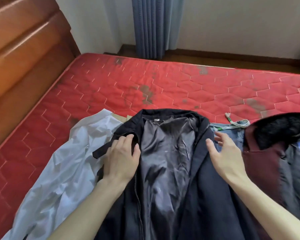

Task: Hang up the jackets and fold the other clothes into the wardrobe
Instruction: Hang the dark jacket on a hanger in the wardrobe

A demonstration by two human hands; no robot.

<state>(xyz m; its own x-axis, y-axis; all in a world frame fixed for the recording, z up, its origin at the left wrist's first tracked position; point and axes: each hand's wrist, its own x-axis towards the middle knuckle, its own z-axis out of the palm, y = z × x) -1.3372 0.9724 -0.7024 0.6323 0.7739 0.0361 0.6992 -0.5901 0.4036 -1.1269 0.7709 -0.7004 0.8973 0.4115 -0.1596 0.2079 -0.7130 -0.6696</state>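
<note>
- Navy jacket (203,196) is lying open, lining up, at the lower centre of the frame on the red mattress (163,84); its grey lining is showing and the zipper is running down the left front edge.
- Left hand (121,160) is resting on the jacket's left front panel, fingers curling round the edge near the collar and gripping the fabric.
- Right hand (225,153) is sitting at the jacket's right front edge, fingers spread and relaxed, holding nothing; whether it is touching the cloth cannot be told.
- Pale blue shirt (62,170) is lying crumpled at lower left, partly under the jacket.
- Jeans (232,129) with a drawstring are showing between the jacket and the maroon coat (265,163) at right.
- Maroon coat is carrying a black fur collar (284,129).
- Brown headboard (24,58) is filling the upper left.
- Blue curtain (154,26) is hanging at top centre.
</note>
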